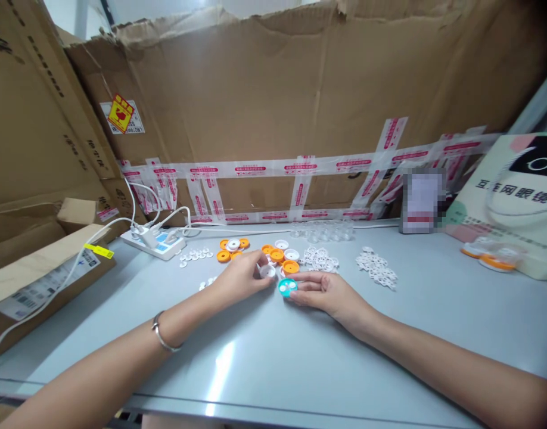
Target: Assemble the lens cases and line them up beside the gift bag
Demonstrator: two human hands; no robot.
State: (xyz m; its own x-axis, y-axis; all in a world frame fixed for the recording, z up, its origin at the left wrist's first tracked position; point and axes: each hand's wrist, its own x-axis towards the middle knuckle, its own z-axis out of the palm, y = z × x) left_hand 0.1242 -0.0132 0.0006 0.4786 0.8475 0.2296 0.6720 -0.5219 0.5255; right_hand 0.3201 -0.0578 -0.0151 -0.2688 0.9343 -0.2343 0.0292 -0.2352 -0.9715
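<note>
My left hand (242, 277) is closed on a white round cap (267, 271), held between thumb and fingers just above the table. Close by on the right, my right hand (325, 292) grips a teal round cap (288, 287) by its edge; small white pieces sit inside it. Behind both hands lies a group of orange caps (277, 255) and white caps (291, 254). Another cluster of orange caps (223, 256) is left of it, partly hidden by my left hand. A pile of white openwork pieces (320, 260) lies beyond my right hand.
More white openwork pieces (376, 268) lie to the right, and small white parts (196, 256) to the left. Clear cups (322, 230) line the back. A power strip (155, 241), an open carton (45, 280), a phone (420, 201) and a printed bag (506, 202) surround the table (255, 357).
</note>
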